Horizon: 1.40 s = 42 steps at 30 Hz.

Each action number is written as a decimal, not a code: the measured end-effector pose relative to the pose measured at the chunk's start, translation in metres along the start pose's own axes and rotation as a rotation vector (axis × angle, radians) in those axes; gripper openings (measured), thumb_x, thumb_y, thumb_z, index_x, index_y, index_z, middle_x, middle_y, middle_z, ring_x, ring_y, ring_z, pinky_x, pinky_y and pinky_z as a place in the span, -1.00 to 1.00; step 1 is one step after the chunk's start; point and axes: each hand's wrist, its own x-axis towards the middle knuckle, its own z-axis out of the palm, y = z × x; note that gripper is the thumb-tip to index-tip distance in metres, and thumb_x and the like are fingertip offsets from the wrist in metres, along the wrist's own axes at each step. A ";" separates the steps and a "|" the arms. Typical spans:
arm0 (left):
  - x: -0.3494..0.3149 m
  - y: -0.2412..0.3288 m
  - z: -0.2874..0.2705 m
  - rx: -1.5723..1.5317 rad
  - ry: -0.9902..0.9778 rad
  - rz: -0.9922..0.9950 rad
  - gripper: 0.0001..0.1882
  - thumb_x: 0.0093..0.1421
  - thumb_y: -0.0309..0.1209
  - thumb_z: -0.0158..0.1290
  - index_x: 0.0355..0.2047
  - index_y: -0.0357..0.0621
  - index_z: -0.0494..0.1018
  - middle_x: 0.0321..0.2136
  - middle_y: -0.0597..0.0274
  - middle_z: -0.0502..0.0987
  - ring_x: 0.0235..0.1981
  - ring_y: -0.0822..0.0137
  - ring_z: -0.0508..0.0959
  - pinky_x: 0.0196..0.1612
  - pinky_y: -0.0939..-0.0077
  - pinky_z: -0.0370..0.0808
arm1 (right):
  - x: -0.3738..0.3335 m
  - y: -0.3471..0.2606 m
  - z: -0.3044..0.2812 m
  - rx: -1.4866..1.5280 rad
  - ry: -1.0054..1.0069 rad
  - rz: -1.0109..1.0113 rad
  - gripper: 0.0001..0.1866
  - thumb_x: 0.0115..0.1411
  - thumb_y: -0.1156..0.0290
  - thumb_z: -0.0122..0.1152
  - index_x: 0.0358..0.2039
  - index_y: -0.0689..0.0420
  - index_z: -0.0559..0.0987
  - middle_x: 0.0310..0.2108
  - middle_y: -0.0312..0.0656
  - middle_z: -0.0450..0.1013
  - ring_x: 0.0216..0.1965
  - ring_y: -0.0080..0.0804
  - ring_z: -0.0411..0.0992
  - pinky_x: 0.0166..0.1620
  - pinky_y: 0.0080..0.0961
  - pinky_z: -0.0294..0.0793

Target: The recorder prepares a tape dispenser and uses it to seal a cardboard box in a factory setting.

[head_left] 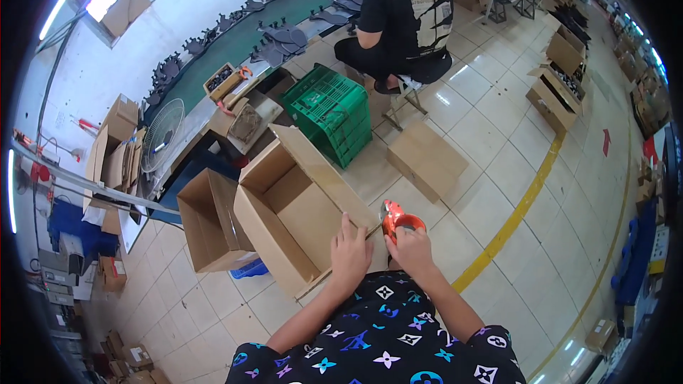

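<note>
In front of me is a large cardboard box (pixel 265 238), its top facing up and open, with nothing visible on its floor. My left hand (pixel 350 252) rests at the box's near right edge, fingers stretched out over a flap, and holds nothing. Just right of that edge, my right hand (pixel 413 250) is wrapped round an orange-red tape dispenser (pixel 390 213). The dispenser's head points away from me, and part of its handle is hidden by my fingers.
A second open carton (pixel 206 213) stands left on a blue crate (pixel 250 269). Beyond are a green plastic crate (pixel 331 110), a closed carton (pixel 428 160) and a person (pixel 405 21) seated at a green conveyor (pixel 235 35) with dark parts. A round fan guard (pixel 163 135) stands left.
</note>
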 end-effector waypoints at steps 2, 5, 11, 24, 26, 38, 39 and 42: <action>0.010 0.003 -0.002 -0.004 0.146 0.033 -0.62 0.14 -0.21 0.14 -0.09 -0.11 0.44 0.20 -0.25 0.17 -0.05 -0.12 0.42 -0.05 0.10 0.41 | 0.002 0.002 -0.002 -0.044 -0.007 0.021 -0.70 0.13 0.18 0.25 -0.51 0.14 0.47 -0.69 -0.12 0.43 -0.59 -0.16 0.46 -0.30 -0.28 0.39; 0.011 0.008 -0.002 -0.023 0.219 0.042 -0.66 0.16 -0.22 0.11 -0.11 -0.11 0.43 0.17 -0.29 0.18 -0.06 -0.15 0.43 -0.17 0.06 0.47 | 0.005 0.012 -0.020 -0.113 -0.038 -0.023 -0.69 0.12 0.16 0.26 -0.51 0.14 0.47 -0.69 -0.10 0.43 -0.59 -0.14 0.46 -0.32 -0.26 0.41; 0.019 0.010 -0.009 -0.244 -0.058 -0.163 -0.66 0.22 -0.14 0.09 -0.14 -0.10 0.43 -0.03 -0.39 0.37 -0.28 -0.20 0.54 -0.31 0.05 0.54 | -0.018 0.023 -0.045 -0.221 -0.091 -0.069 -0.67 0.11 0.14 0.26 -0.50 0.17 0.49 -0.69 -0.10 0.45 -0.61 -0.16 0.47 -0.30 -0.27 0.43; 0.030 -0.009 0.022 -0.250 -0.112 0.130 -0.66 0.32 -0.24 -0.07 -0.39 -0.29 0.48 -0.53 -0.18 0.56 -0.43 -0.14 0.60 -0.32 0.06 0.54 | 0.006 0.013 0.048 -0.417 -0.417 0.019 -0.79 0.15 0.28 0.15 -0.48 0.13 0.60 -0.55 -0.17 0.55 -0.50 -0.24 0.56 -0.38 -0.31 0.41; 0.021 -0.010 0.012 -0.306 -0.172 0.150 -0.67 0.32 -0.27 -0.08 -0.39 -0.32 0.47 -0.52 -0.20 0.56 -0.43 -0.14 0.60 -0.32 0.04 0.53 | 0.009 0.015 0.090 -0.379 -0.472 0.101 -0.82 0.15 0.30 0.12 -0.47 0.08 0.62 -0.51 -0.20 0.57 -0.47 -0.25 0.57 -0.42 -0.29 0.41; 0.010 -0.016 0.032 -0.292 -0.146 0.259 -0.69 0.29 -0.26 -0.04 -0.42 -0.29 0.44 -0.54 -0.16 0.57 -0.44 -0.09 0.61 -0.36 0.08 0.55 | -0.110 0.037 0.265 -0.361 -0.714 0.089 -0.57 0.17 0.33 0.14 0.08 0.05 0.49 0.04 -0.17 0.43 0.00 -0.23 0.45 -0.28 -0.20 0.48; 0.013 -0.004 0.034 -0.263 -0.170 0.316 -0.69 0.28 -0.26 -0.04 -0.43 -0.30 0.44 -0.54 -0.16 0.57 -0.44 -0.10 0.61 -0.36 0.09 0.55 | -0.125 0.048 0.278 -0.374 -0.616 0.113 -0.53 0.18 0.35 0.12 0.13 0.06 0.46 0.10 -0.14 0.39 0.07 -0.22 0.41 -0.18 -0.13 0.49; -0.007 -0.037 0.047 -0.244 -0.159 0.197 -0.68 0.28 -0.23 -0.03 -0.36 -0.29 0.46 -0.54 -0.16 0.56 -0.44 -0.13 0.60 -0.36 0.06 0.54 | -0.072 -0.028 0.178 -0.664 -0.842 -0.139 -0.54 0.27 0.26 0.00 0.17 0.07 0.44 0.12 -0.11 0.39 0.13 -0.14 0.37 0.03 0.08 0.37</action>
